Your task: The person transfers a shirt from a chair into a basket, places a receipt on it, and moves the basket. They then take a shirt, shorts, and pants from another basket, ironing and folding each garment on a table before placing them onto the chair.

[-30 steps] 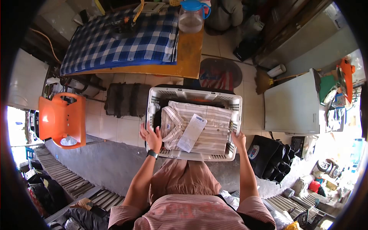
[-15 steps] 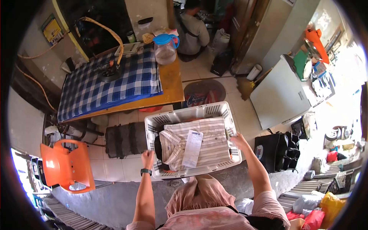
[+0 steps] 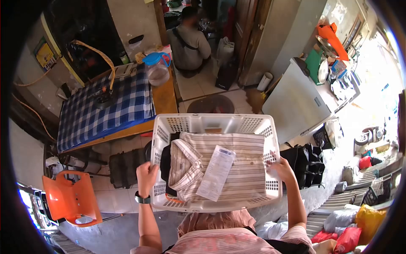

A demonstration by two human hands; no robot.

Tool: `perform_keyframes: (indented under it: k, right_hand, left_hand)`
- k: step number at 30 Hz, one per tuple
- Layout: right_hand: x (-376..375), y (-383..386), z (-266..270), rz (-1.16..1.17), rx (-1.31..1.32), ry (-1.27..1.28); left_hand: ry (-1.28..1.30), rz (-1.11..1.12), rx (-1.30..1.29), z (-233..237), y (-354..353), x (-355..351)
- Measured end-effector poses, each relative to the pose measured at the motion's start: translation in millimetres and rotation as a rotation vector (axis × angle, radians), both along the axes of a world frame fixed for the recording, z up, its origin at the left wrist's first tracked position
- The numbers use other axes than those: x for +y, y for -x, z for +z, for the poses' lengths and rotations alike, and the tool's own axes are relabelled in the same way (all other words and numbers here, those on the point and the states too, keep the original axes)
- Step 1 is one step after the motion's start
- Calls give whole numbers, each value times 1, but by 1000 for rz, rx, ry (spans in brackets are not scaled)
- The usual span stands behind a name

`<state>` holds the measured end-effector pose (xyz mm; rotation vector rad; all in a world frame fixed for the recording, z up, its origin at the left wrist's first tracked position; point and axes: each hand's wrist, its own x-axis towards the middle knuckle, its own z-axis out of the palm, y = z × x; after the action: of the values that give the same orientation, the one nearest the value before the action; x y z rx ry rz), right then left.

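I hold a white perforated laundry basket (image 3: 211,123) up in front of my chest. My left hand (image 3: 146,173) grips its left rim, and my right hand (image 3: 282,168) grips its right rim. Inside lies a folded striped shirt (image 3: 245,169) over darker clothing, with a long white paper slip (image 3: 216,172) resting on top.
To the left stands a wooden table with a blue checked cloth (image 3: 101,112), an iron (image 3: 102,98) and a blue-lidded jug (image 3: 157,70). An orange chair (image 3: 72,199) is at lower left, a grey cabinet (image 3: 294,101) at right. A person (image 3: 189,42) crouches in the doorway ahead.
The basket has risen off the floor, closer to me. My left hand went from open beside the rim to gripping it. My view tilted up toward the doorway.
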<state>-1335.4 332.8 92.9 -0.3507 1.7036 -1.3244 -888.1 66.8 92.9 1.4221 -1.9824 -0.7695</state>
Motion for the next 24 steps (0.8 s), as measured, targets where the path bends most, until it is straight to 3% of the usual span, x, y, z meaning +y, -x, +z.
perform_keyframes:
  k: [3,5,14,19,24]
  right_hand:
    - [14,60,13,-97,-131,100]
    - [25,118,1,-76,8,47]
    - [80,332,-22,-311,-70,22]
    - [122,404,-64,-289,-305,-388]
    - [100,420,-84,-130,-484,-236]
  left_hand:
    - [11,-47,54,4,77,-4]
    - [29,-90,81,4,136,-8]
    - [13,-204,137,-29,396,-13]
    - [-69,-261,162,-58,482,-24]
    - [-42,-308,92,-87,521,-63]
